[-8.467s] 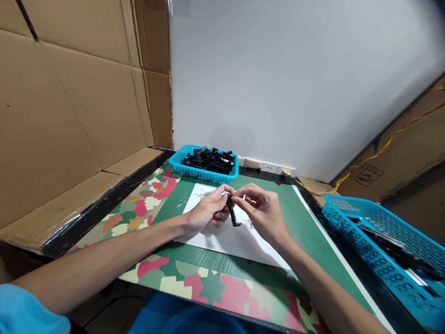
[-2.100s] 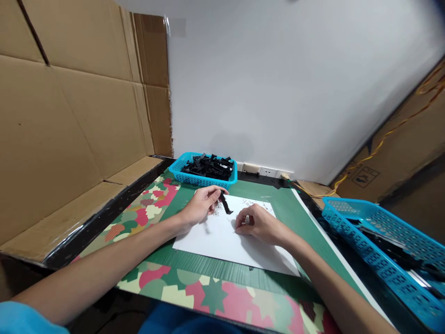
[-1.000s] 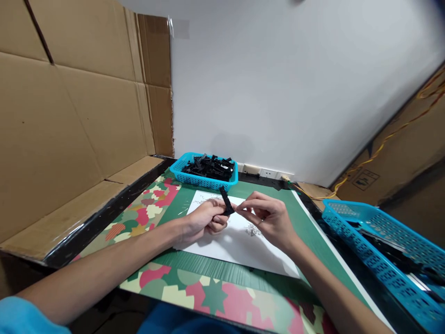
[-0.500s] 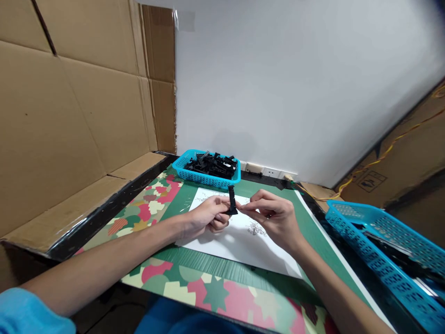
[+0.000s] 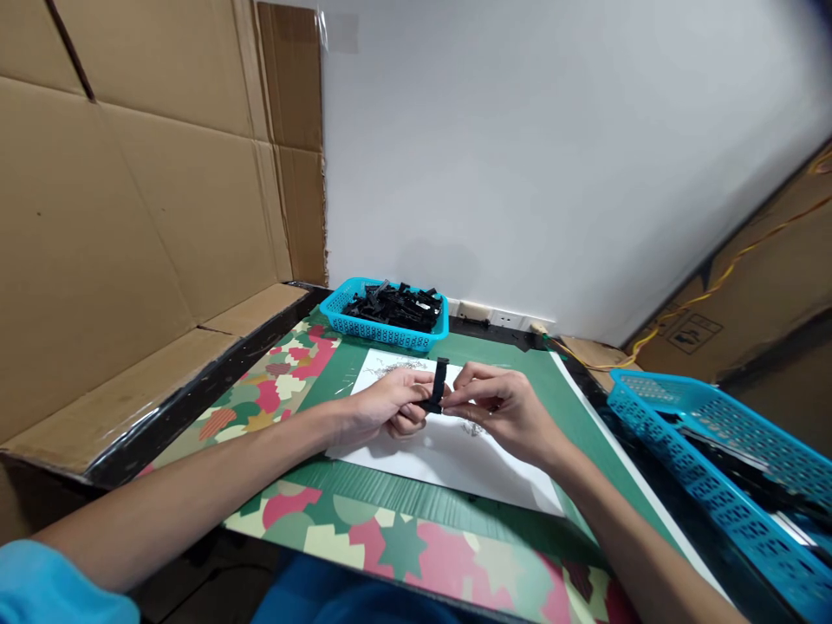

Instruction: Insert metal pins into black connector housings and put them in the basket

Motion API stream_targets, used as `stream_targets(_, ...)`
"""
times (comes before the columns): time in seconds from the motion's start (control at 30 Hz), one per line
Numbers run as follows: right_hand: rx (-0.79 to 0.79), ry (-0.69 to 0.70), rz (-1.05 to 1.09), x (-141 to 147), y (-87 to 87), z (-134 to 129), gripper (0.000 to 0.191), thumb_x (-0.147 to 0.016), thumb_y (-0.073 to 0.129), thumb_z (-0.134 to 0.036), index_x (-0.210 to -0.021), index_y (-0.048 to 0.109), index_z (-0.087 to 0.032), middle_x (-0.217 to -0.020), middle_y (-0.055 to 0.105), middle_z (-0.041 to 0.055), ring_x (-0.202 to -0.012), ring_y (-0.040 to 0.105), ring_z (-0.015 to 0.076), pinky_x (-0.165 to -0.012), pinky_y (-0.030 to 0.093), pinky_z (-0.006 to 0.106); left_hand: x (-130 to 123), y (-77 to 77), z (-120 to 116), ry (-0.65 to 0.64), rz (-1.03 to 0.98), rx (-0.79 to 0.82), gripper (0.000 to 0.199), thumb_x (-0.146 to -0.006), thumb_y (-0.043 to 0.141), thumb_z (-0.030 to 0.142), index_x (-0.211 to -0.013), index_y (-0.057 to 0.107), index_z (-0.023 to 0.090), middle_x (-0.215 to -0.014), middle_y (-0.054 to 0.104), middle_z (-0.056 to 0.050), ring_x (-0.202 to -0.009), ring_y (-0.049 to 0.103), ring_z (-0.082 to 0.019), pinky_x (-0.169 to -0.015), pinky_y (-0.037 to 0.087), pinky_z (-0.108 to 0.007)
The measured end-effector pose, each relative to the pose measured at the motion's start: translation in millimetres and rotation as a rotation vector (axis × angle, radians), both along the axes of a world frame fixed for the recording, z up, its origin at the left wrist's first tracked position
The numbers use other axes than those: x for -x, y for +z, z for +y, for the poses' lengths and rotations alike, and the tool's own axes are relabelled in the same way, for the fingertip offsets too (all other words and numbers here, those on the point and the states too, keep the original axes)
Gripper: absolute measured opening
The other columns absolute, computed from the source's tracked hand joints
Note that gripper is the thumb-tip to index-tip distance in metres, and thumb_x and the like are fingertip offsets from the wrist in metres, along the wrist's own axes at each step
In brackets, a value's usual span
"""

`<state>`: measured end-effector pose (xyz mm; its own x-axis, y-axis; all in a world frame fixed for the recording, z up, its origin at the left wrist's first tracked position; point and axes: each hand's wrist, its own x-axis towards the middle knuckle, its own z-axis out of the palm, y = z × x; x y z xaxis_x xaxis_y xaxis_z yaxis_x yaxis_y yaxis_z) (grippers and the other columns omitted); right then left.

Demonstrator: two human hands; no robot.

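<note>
A black plastic part stands roughly upright above the white sheet, its wider foot at the bottom. My left hand grips it from the left, fingers curled around its lower end. From the right, my right hand reaches to the part with thumb and fingertips pinched together at its lower side; anything between those fingertips is too small to make out. Small thin metal pieces lie on the sheet, partly hidden by my right hand, and more of them are scattered near its far edge.
A blue basket heaped with black parts stands at the back of the green mat. Another blue basket with black parts is at the right. Cardboard walls the left side; sockets and yellow cables run behind.
The black part has tilted slightly to the right and sits a little lower. My right hand has moved left and closer against it, covering more of the nearer metal pieces.
</note>
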<state>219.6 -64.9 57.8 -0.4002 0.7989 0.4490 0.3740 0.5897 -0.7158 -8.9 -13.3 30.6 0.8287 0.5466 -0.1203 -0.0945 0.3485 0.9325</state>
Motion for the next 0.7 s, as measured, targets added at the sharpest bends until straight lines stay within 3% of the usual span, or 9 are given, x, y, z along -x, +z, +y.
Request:
stream_targets(0.17,-0.049,-0.059,0.035,2.4,-0.4,0.5,0.010,-0.094,0.081,-0.032,-0.091,0.087,-0.023,-0.080,0.067,0.0041,-0.064,0.054,0.0137,-0.053,0.035,0.029,0.5,-0.8,-0.7,0.000,0.003,0.017,0.022,-0.093,0.072,0.034,-0.102,0.056,0.022,-0.063,0.019,0.013,-0.047,0.014,-0.006,-0.049,0.006,-0.019)
stream_targets(0.33,-0.081,-0.086,0.139,5.3,-3.5,3.3,0.009,-0.092,0.083,-0.033,-0.095,0.088,-0.025,-0.084,0.067,0.0050,-0.069,0.059,0.0158,-0.056,0.040,0.030,0.1,-0.4,-2.3,-0.017,0.008,0.035,0.024,-0.091,0.074,0.034,-0.097,0.053,0.022,-0.064,0.021,0.012,-0.047,0.014,-0.005,-0.049,0.007,-0.019)
stream_targets(0.5,0.049,-0.008,0.060,3.9,-0.3,2.3,0.014,-0.093,0.082,-0.037,-0.093,0.088,-0.025,-0.083,0.068,0.0060,-0.073,0.061,0.0172,-0.059,0.043,0.029,1.1,2.6,-4.6,-0.040,0.000,0.033,0.023,-0.092,0.071,0.030,-0.094,0.050,0.022,-0.065,0.020,0.012,-0.048,0.014,-0.005,-0.050,0.005,-0.020)
stream_targets(0.7,0.196,0.052,0.031,-2.3,1.3,2.6,0.015,-0.090,0.085,-0.038,-0.090,0.088,-0.024,-0.084,0.070,0.0054,-0.073,0.061,0.0163,-0.062,0.046,0.029,0.6,6.8,-5.8,-0.062,-0.014,0.026,0.026,-0.096,0.070,0.037,-0.093,0.049,0.022,-0.064,0.020,0.012,-0.049,0.014,-0.006,-0.049,0.006,-0.021)
